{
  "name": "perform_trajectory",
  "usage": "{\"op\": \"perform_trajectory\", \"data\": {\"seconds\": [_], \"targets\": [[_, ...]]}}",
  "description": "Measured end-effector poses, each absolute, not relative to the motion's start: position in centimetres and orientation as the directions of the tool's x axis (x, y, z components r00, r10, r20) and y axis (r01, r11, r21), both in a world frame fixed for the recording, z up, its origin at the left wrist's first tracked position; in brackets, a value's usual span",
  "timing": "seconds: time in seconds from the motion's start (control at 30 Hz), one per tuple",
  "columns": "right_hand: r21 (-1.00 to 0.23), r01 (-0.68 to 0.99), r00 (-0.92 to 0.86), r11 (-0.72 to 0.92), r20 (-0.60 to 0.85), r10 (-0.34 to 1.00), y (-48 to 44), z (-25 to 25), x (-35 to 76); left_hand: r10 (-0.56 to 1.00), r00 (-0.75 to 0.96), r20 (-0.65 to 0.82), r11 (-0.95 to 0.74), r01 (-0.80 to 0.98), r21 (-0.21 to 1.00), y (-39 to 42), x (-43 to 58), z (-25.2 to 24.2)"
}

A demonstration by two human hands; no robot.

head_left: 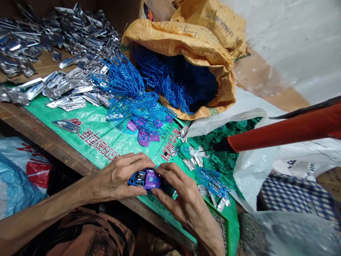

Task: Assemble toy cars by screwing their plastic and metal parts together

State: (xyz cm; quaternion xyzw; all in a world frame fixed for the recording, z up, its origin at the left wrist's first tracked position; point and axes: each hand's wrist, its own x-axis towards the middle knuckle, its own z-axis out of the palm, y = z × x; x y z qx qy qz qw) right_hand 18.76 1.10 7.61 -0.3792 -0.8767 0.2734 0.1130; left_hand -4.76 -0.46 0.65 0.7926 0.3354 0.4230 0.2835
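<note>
Between both hands, just over the front edge of the green sheet, is a small toy car point(152, 179) with a purple body and a blue frame. My left hand point(121, 176) grips its blue end between thumb and fingers. At the purple end, the thumb and fingertips of my right hand point(181, 193) close on it. Fingers cover parts of both ends. Beyond the hands lie purple car body parts point(144, 138) and a heap of blue plastic frames point(144, 106). To the right are more blue frames point(214, 183) among silver pieces.
Silver parts point(71, 85) are heaped at the left and back. An orange woven sack point(226, 81) holds blue frames. Green parts point(223, 142) fill a white bag point(247, 177). A red-handled tool point(282, 126) juts in from the right. A green-rimmed tray point(228, 231) sits near my right forearm.
</note>
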Motion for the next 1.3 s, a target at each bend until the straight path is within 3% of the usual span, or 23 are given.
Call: {"op": "perform_trajectory", "data": {"seconds": [0.7,1.07,1.3], "targets": [[-0.580,0.612,-0.663,0.538,-0.006,0.749,1.0,8.0,17.9,0.772,0.372,0.515,-0.621,0.273,0.735,-0.6,-4.5,0.8],[-0.637,0.495,-0.664,0.590,0.160,0.731,1.4,6.7,18.3,0.784,0.365,0.502,-0.610,0.306,0.731,-0.8,-4.7,0.5],[-0.569,0.508,-0.648,0.647,0.242,0.722,1.5,6.8,18.0,0.771,0.340,0.539,-0.633,0.310,0.710,-0.8,-4.9,0.3]]}}
